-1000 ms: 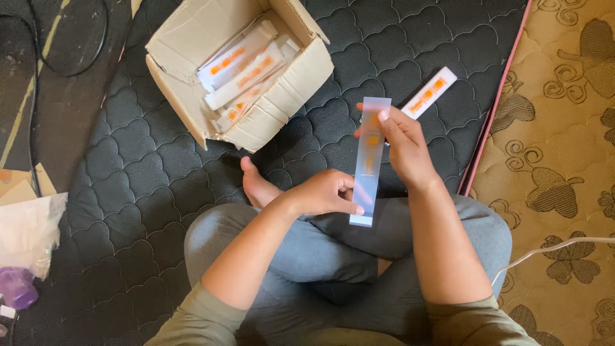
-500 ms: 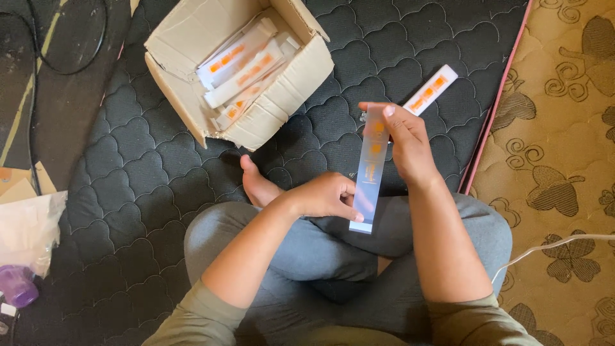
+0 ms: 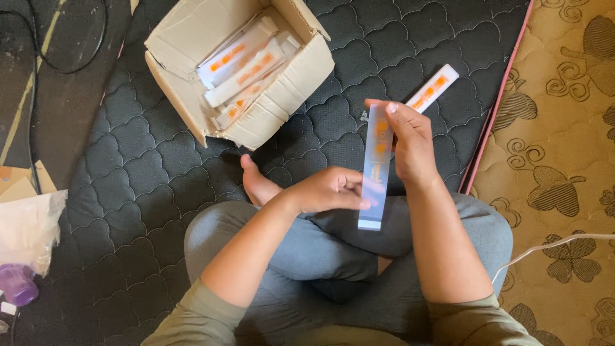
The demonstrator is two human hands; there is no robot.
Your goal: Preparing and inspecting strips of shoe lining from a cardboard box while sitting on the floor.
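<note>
Upright, both the left hand and right hand grip the long clear sleeve lengthwise

The clear sleeve is motion-blurred along its lower half, so its contents there cannot be made out. The right hand covers part of its upper edge, and the left hand hides its left rim. The lower packets in the cardboard box are buried under the top ones. The purple object and the white plastic bag are cut off by the left edge.
</note>
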